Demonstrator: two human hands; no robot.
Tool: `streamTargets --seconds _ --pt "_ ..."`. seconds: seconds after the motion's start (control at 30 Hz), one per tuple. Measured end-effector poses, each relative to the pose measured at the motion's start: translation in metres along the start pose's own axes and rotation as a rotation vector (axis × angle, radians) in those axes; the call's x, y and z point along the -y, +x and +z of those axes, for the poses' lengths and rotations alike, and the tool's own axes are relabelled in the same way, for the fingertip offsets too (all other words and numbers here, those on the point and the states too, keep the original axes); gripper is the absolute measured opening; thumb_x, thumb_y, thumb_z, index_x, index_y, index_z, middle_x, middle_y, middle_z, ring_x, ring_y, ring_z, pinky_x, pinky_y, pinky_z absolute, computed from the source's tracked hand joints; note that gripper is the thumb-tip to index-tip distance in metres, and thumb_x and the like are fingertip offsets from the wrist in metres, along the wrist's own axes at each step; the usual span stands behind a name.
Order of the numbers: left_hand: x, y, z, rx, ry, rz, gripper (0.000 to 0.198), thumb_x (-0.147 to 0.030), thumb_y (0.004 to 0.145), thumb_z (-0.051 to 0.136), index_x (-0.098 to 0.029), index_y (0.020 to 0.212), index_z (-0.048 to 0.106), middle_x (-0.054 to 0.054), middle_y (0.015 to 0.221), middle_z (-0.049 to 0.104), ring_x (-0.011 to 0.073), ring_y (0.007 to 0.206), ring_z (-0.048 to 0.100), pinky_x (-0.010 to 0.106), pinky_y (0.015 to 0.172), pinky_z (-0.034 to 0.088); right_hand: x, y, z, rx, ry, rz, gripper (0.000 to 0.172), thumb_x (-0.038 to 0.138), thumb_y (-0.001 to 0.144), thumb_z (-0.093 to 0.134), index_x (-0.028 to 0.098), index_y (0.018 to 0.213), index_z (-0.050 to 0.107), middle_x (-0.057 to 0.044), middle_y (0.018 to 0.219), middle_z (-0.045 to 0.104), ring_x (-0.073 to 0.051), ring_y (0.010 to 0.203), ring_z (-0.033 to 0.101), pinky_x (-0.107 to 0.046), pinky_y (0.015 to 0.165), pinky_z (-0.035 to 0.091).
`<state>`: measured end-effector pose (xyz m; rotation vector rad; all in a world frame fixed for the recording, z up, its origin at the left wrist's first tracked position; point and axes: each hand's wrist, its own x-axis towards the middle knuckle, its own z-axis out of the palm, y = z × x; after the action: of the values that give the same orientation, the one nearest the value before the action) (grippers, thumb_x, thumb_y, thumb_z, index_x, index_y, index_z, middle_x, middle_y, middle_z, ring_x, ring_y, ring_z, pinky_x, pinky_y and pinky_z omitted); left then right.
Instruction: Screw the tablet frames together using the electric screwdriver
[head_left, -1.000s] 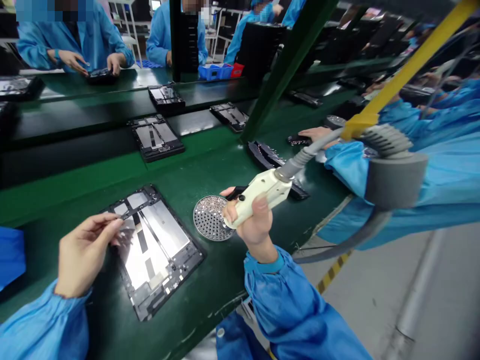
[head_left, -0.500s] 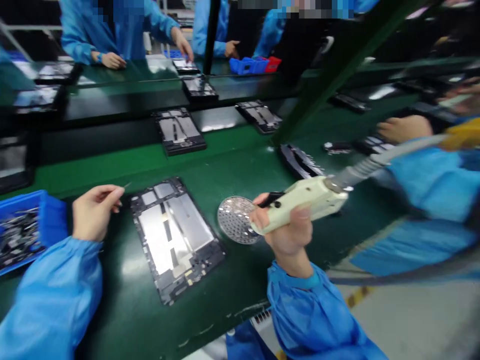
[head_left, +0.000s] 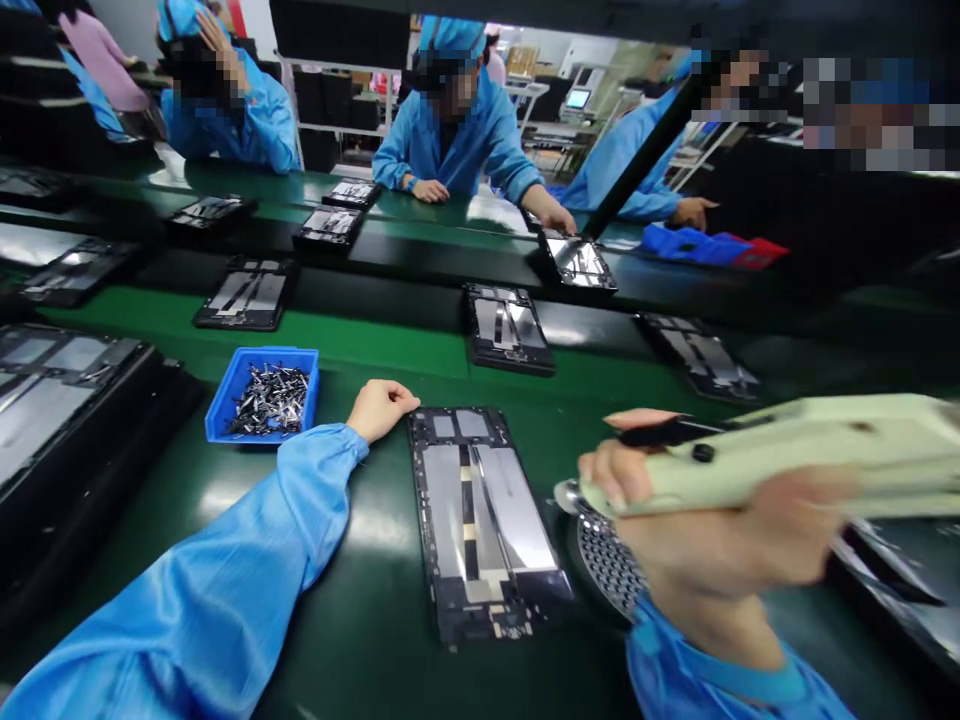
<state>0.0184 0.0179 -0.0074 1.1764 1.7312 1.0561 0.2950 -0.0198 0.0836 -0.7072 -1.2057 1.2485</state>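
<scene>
An opened tablet (head_left: 525,510) lies on the green bench, its grey metal inside and dark ribbon strips showing. My left hand (head_left: 381,408) is closed in a pinch at the tablet's upper left corner; whatever the fingertips hold is too small to make out. Wrapped in my right hand (head_left: 720,540) is a pale green electric screwdriver (head_left: 795,450) with a black lever, held roughly level and blurred by motion. Its metal tip end points left, above a round metal plate (head_left: 611,570) full of holes. My wrist and sleeve partly cover that plate.
A blue bin (head_left: 214,425) of small dark parts stands left of my hand. Stacked tablets (head_left: 75,400) fill the near left. Several tablets, such as one (head_left: 510,330), sit along the line behind. A co-worker's hand (head_left: 555,212) touches a tablet (head_left: 577,262) across it.
My view has swung left. My left hand, which pinched a thin sliver beside the tablet, has come to its upper corner. The screwdriver appears larger and closer to me.
</scene>
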Motion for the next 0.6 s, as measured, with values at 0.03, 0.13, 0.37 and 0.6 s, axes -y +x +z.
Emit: streamTargets --seconds 0.03,0.13,0.37,0.6 --pt "0.001 0.001 0.001 0.000 0.017 -0.001 0.014 -0.018 0.074 0.078 -0.015 0.062 0.071 0.001 0.062 0.067 0.0120 0.061 0.055 0.025 0.064 0.041 -0.005 0.007 0.013 0.039 -0.004 -0.006 0.064 0.083 0.074 0.067 0.021 0.088 0.076 0.002 0.044 0.043 -0.018 0.037 0.042 -0.036 0.042 0.039" --pt "0.004 0.003 0.002 0.016 0.059 -0.021 0.016 -0.021 0.079 0.076 -0.015 0.065 0.072 0.000 0.060 0.065 0.0126 0.058 0.054 0.025 0.063 0.041 -0.024 0.023 0.045 0.069 0.003 0.004 0.063 0.083 0.077 0.066 0.021 0.085 0.075 0.003 0.043 0.043 -0.017 0.036 0.042 -0.036 0.043 0.041" --pt "0.005 -0.007 0.007 0.022 0.203 -0.014 0.016 -0.017 0.084 0.075 -0.017 0.068 0.073 0.002 0.068 0.070 0.0158 0.068 0.062 0.027 0.072 0.045 -0.067 0.052 0.093 -0.003 0.032 -0.017 0.062 0.083 0.076 0.068 0.021 0.082 0.072 0.006 0.042 0.045 -0.015 0.035 0.044 -0.032 0.044 0.046" --pt "0.002 -0.008 0.003 0.060 0.311 0.026 0.010 -0.020 0.088 0.076 -0.018 0.078 0.074 0.002 0.079 0.074 0.0176 0.077 0.066 0.026 0.074 0.044 -0.092 0.069 0.121 0.008 0.076 -0.028 0.060 0.079 0.075 0.073 0.019 0.077 0.073 0.006 0.040 0.049 -0.012 0.033 0.046 -0.026 0.038 0.044"
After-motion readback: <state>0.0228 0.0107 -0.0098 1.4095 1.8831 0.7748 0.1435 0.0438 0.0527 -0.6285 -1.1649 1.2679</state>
